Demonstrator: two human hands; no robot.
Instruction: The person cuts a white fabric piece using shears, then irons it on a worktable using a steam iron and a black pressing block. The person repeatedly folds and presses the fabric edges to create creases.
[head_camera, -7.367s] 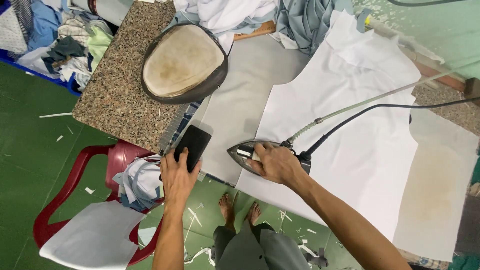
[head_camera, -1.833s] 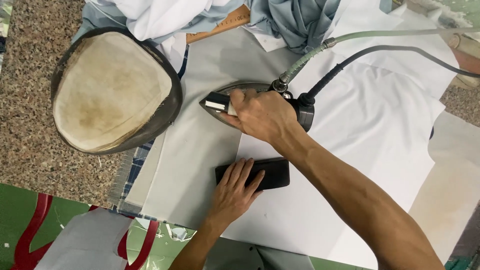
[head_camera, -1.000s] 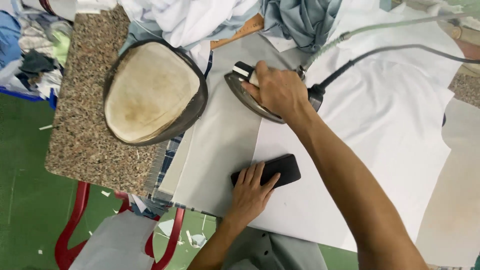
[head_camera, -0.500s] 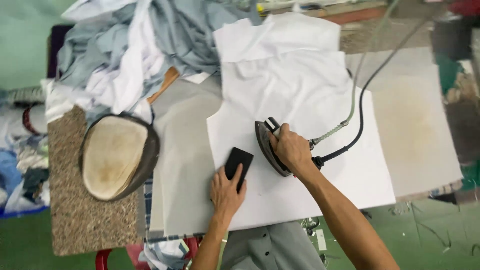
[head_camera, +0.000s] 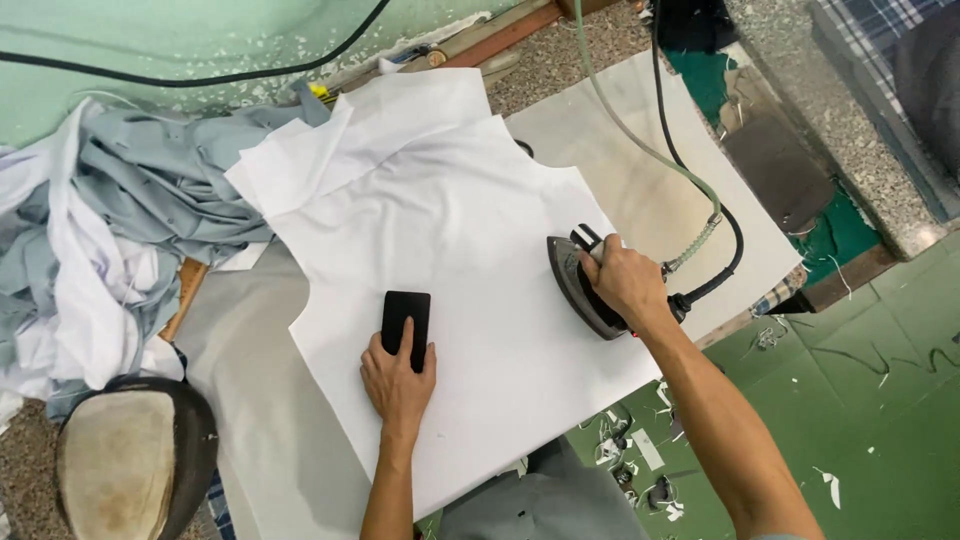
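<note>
Far out past the left hand there's a heap of grey and white garments (head_camera: 90, 240) and an oval padded iron rest (head_camera: 125, 465). The left hand (head_camera: 398, 378) lies flat, fingers spread on a black flat block (head_camera: 406, 318) holding down the white cut fabric panel (head_camera: 450, 260) on the worktop (head_camera: 235, 380). The right hand (head_camera: 627, 287) is wrapped round the steam iron (head_camera: 582, 290), sitting near the panel's edge. If the iron lingers there, I'd guess a scorch; the hose (head_camera: 650, 150) and cord (head_camera: 700, 190) could snag too.

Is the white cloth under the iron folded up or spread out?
Spread out: the white cloth lies flat on the table, with the iron and a black block resting on it.
</note>
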